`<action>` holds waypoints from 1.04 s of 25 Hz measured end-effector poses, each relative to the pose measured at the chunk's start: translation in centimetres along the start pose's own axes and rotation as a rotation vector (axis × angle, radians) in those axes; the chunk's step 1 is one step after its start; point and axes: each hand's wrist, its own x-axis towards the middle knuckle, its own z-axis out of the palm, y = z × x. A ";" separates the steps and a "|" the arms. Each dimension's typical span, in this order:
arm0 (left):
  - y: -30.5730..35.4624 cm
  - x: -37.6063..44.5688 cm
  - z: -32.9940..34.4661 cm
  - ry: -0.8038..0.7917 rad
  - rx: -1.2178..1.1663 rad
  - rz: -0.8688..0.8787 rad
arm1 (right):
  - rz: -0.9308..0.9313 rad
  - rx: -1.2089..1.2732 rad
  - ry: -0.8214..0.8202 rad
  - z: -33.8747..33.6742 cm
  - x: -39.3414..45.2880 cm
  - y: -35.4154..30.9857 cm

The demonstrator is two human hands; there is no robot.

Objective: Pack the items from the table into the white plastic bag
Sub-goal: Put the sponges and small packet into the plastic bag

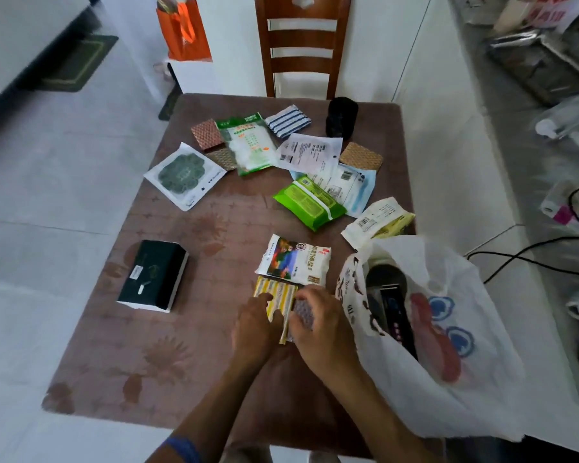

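table: square top, brown patterned cloth with leaf/flower print, matte.
white plastic bag: 4 o'clock corner of table, thin crinkly film, red and blue print, mouth open toward table centre. Contents: dark rounded item plus a flat black slab with a printed label; rest hidden.
chair: 12 o'clock, wooden, slatted back.
black box: 9 o'clock, rectangular, hard edges, white side faces.
white pouch: 10 o'clock, flat, square, dark green round print.
green-white bag: 11 o'clock, glossy film, white filling visible.
green wipes pack: 1 o'clock, soft, bright green, rectangular.
salt bag: centre, white pillow pack, landscape print, just beyond the hands.
cream-yellow pouch: 2 o'clock, touching the white plastic bag rim.
black roll: 12–1 o'clock, upright cylinder, crinkled.
striped cloth: 12 o'clock, folded, blue-white.
woven pads: brown squares, textured; others at 11 o'clock.
yellow striped packet: 6 o'clock, flat, under both hands.
left hand: fingers curled onto yellow striped packet, pinching its edge.
right hand: fingers curled around a small patterned piece beside the packet; exact grip unclear.
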 end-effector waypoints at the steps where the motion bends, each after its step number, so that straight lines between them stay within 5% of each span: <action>1: -1.0 0.6 0.0 -0.017 0.098 0.025 | 0.098 0.005 0.001 2.1 0.4 1.0; 5: -2.8 3.2 1.0 -0.119 0.179 0.026 | 0.466 -0.041 -0.008 7.7 1.0 5.1; 11: -2.8 5.8 1.3 -0.253 -0.450 -0.188 | 0.668 0.250 0.108 9.6 2.2 6.2; 16: -5.3 5.7 -2.8 -0.297 -1.049 -0.434 | 0.170 0.316 0.256 6.3 1.0 0.8; 21: 2.6 3.6 -7.5 -0.488 -1.428 -0.148 | 0.171 0.597 0.319 -3.2 0.3 -2.7; 26: 13.6 -1.9 -7.1 -0.604 -1.428 0.072 | 0.200 0.885 0.201 -12.2 -0.8 -1.1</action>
